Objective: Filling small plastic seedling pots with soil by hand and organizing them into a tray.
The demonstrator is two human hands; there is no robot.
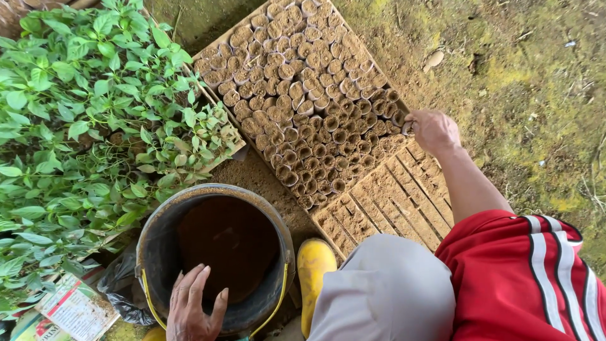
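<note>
Resting on the near rim of the bucket (158,252), your left hand (192,309) lay flat, fingers spread, holding nothing. Beyond the bucket, your right hand (432,129) pinched one soil pot (408,128) at the tray's (385,202) edge; seedlings (82,113) stood left.

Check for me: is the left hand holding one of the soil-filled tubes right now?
No, the left hand rests spread on the rim of the bucket, while the right hand is at the soil-filled tubes.
</note>
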